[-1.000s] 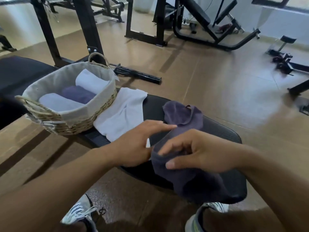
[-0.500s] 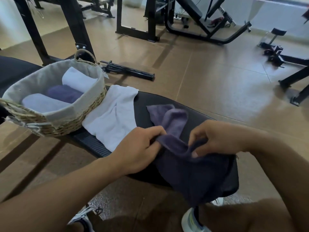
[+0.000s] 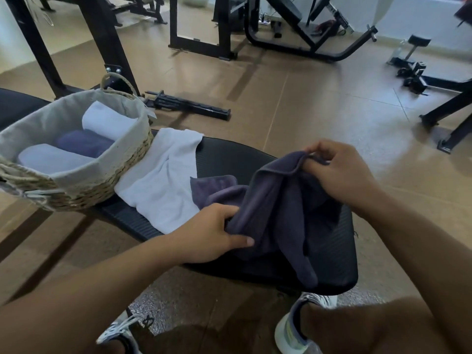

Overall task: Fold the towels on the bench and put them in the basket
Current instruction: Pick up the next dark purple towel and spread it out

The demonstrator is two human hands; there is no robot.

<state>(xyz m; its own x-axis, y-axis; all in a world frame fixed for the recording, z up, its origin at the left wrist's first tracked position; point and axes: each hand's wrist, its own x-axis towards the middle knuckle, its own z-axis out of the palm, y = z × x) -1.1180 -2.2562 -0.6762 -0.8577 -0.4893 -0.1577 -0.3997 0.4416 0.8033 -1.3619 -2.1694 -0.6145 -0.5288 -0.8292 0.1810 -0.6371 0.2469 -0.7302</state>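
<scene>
Two hands are on the purple towel (image 3: 278, 213) over the near end of the black bench (image 3: 229, 159). Your left hand (image 3: 212, 233) grips a bunched fold low on the towel's near-left side, fingers curled into the cloth and the thumb stretched along its front. Your right hand (image 3: 342, 172) is raised higher and farther out, pinching the towel's top edge between thumb and fingertips, so the cloth hangs from that edge in loose folds. One corner of the towel lies flat on the bench toward the left, and its lower part drapes over the bench's near edge above your shoes (image 3: 298, 325).

Just beside the purple towel, to its left, a white towel (image 3: 163, 185) lies spread and unfolded on the bench; its far-left side touches the basket (image 3: 109, 180). The woven basket, with a pale cloth liner and a loop handle at the back, stands on the bench's left part. Inside it you can see three rolled towels side by side: a white one (image 3: 107, 121) at the back, a purple one (image 3: 84, 144) in the middle, and a pale one (image 3: 48, 159) nearest you.

Black gym machines (image 3: 293, 26) stand on the tan floor (image 3: 306, 108) behind.
</scene>
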